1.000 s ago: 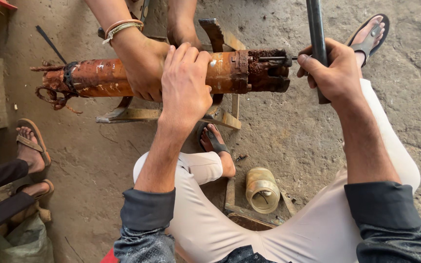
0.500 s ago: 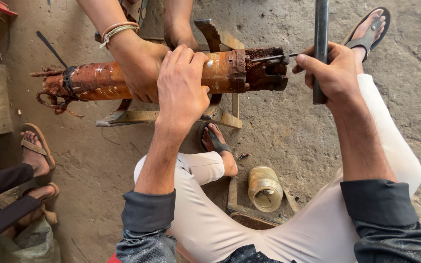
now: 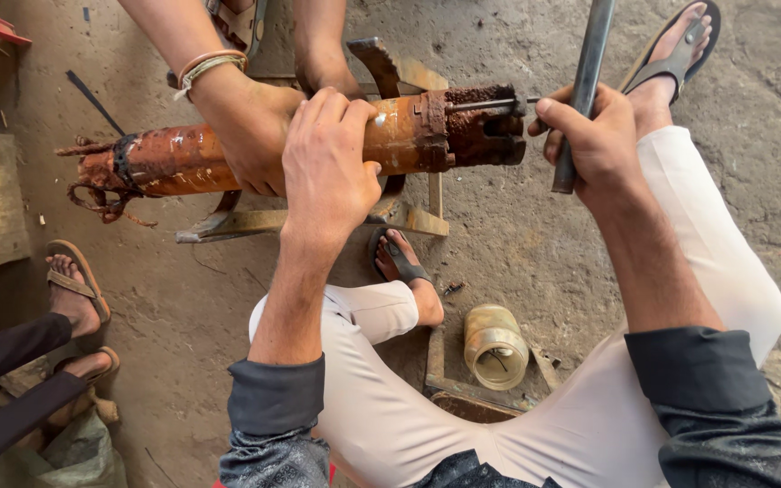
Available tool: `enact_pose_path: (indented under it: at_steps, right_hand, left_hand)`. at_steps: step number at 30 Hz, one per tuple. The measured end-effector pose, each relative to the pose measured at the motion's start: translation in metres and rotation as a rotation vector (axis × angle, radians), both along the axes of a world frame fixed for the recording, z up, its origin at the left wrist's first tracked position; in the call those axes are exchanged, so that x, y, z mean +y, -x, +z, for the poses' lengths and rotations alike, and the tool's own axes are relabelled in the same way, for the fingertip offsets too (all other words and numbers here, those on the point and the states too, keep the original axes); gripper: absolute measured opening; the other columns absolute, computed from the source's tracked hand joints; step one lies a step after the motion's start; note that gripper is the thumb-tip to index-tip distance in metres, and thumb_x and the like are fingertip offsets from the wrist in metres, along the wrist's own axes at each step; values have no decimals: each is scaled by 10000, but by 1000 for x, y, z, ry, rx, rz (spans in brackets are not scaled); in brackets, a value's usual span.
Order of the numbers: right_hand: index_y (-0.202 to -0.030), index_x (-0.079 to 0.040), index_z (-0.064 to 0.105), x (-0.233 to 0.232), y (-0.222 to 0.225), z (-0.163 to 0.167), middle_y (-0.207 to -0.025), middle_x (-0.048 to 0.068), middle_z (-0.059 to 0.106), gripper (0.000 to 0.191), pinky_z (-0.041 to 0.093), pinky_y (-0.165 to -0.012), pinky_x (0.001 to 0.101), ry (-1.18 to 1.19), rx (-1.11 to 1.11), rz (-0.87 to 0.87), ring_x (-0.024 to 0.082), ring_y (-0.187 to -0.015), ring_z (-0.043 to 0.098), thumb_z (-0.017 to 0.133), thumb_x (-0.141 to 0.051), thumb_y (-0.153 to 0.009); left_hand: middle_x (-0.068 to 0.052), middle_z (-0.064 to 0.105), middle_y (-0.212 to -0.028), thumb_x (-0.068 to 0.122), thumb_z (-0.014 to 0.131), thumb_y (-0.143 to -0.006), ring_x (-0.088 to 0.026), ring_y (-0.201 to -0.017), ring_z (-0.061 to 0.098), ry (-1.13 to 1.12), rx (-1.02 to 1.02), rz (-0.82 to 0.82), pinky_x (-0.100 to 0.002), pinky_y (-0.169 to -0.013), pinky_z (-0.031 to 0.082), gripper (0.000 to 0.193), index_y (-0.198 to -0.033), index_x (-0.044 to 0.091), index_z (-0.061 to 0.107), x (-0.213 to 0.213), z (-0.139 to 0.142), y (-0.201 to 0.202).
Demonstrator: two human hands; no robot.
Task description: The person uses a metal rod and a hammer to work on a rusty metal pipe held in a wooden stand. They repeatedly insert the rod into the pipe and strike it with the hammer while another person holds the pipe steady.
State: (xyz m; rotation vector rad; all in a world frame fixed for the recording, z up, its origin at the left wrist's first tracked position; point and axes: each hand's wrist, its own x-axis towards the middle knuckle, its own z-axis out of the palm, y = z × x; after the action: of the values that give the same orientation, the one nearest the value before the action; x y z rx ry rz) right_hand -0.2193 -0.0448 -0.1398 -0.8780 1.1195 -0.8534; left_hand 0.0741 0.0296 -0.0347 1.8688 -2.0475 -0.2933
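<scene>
On the metal stand (image 3: pixel 309 220) | my left hand (image 3: pixel 329 167) clamps rusty pipe (image 3: pixel 228 154) | right hand (image 3: pixel 597 136) fisted round steel rod (image 3: pixel 580 86) | risk: rod glances off, hits co-worker's hand (image 3: pixel 250 131)

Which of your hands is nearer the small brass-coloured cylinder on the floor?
Left. The left hand rests on the rusty orange pipe, up-left of the brass-coloured cylinder. The right hand, gripping the dark metal rod, is slightly farther.

Brass cylinder (image 3: pixel 495 345) on concrete floor (image 3: pixel 535 244)
</scene>
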Motion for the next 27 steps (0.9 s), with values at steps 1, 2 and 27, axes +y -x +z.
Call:
enact_pose_path:
  at_steps: [1, 2, 27]
  right_hand:
    - [-1025, 0, 633, 0, 0, 0, -861, 130, 715, 132, 460, -487, 225, 48, 25, 13, 83, -538, 583, 737, -77, -1001]
    - [-1026, -2, 629, 0, 1, 0, -858, 130, 714, 132, 458, -483, 224, 54, 14, 8, 82, -536, 583, 736, -76, -1001]
    - [-1015, -17, 615, 3, -3, 4, -829, 110, 711, 130, 461, -460, 232, -65, -84, -53, 80, -509, 580, 721, -86, -986]
  left_hand:
    - [-159, 605, -1094, 34, 865, -633, -379, -1142, 567, -7, 0, 1, -476, -1028, 440, 509, -1098, 22, 659, 0, 0, 0]
    - [-162, 605, -1094, 33, 865, -637, -380, -1140, 567, -12, -2, 2, -477, -1030, 441, 510, -1103, 22, 660, 0, 0, 0]
    - [-170, 619, -1126, 40, 875, -643, -381, -1218, 561, -48, -21, 10, -520, -1114, 393, 545, -1144, 33, 660, -1, -4, 3]
